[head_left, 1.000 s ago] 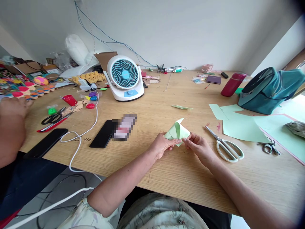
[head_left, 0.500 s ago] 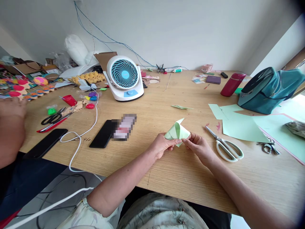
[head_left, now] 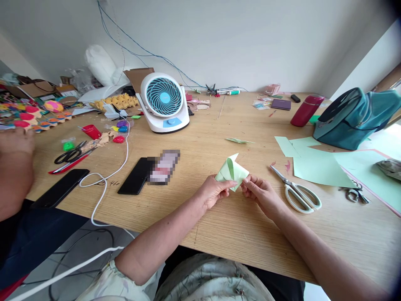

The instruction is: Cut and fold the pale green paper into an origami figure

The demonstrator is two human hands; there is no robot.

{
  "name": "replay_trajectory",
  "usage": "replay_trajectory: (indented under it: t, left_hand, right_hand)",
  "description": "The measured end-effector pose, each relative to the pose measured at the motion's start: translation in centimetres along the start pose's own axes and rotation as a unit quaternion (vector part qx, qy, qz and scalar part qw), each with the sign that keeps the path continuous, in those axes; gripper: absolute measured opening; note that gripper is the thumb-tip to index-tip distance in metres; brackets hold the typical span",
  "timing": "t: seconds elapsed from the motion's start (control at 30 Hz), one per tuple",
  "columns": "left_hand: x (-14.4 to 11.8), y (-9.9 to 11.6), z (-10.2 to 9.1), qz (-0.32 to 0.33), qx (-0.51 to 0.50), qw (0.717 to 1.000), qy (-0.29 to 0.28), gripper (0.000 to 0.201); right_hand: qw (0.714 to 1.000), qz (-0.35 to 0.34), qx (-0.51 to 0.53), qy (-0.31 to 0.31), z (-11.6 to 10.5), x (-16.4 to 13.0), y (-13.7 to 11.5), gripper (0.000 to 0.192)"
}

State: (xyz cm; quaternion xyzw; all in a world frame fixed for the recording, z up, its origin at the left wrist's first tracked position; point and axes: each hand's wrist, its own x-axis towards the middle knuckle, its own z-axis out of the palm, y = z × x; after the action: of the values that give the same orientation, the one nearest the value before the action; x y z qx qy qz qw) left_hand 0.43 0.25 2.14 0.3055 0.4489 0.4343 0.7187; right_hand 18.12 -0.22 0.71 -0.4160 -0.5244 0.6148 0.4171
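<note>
I hold a pale green folded paper piece (head_left: 232,170) just above the wooden table (head_left: 219,217). My left hand (head_left: 214,191) pinches its lower left edge. My right hand (head_left: 261,193) pinches its lower right corner. The paper is folded into a pointed, pocket-like shape with its tip up and away from me. White-handled scissors (head_left: 297,193) lie just right of my right hand.
Green paper sheets (head_left: 316,165) and a teal bag (head_left: 354,119) lie to the right. A small fan (head_left: 164,102), two dark phones (head_left: 136,175), a white cable (head_left: 106,175), black scissors (head_left: 70,154) and craft clutter sit left. Another person's arm (head_left: 15,167) rests at the far left.
The folded paper has tipped slightly up and to the left between my fingers. My hands stay in nearly the same place.
</note>
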Motion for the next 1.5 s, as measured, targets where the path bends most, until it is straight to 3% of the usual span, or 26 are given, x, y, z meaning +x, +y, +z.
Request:
replay_trajectory:
  t: [0.27, 0.63, 0.83, 1.03, 1.5]
  left_hand:
    - [-0.6, 0.7, -0.1, -0.004, -0.052, 0.999, -0.006, 0.045]
    - [-0.9, 0.6, 0.2, 0.016, 0.0, 1.0, 0.004, 0.044]
    - [-0.9, 0.6, 0.3, 0.032, 0.024, 0.999, 0.007, 0.045]
    - [-0.7, 0.3, 0.4, 0.054, 0.054, 0.997, 0.016, 0.042]
    - [-0.2, -0.4, 0.3, 0.111, 0.112, 0.987, 0.031, 0.039]
  right_hand:
    - [1.0, -0.007, 0.023, -0.004, 0.6, -0.3, -0.6, 0.035]
    - [0.998, -0.013, 0.042, 0.054, 1.0, -0.3, -1.0, 0.037]
    - [0.997, -0.022, 0.058, 0.055, 0.9, -0.3, -0.8, 0.034]
    - [0.999, -0.032, 0.007, 0.042, 0.7, 0.0, 0.0, 0.036]
    - [0.993, -0.075, 0.011, 0.092, 0.9, 0.0, 0.2, 0.035]
